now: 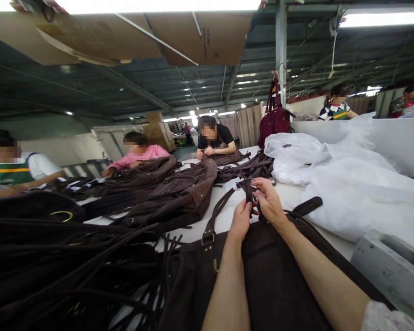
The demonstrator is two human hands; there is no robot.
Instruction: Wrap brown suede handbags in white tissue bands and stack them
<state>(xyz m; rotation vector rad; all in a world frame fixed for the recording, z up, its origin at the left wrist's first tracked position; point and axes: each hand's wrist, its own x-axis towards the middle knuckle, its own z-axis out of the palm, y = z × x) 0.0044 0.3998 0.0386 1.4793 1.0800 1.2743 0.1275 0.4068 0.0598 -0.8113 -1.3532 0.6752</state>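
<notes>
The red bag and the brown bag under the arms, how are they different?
The red bag hangs by a post; the brown bag lies on the table. The red bag is deep wine-coloured, while the brown bag is very dark brown. Both have straps.

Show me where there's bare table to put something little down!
Bare white table shows between the brown bags and the curved strap, and a smaller patch between the right hand and the white plastic. The left is crowded with heaped dark bags.
</notes>
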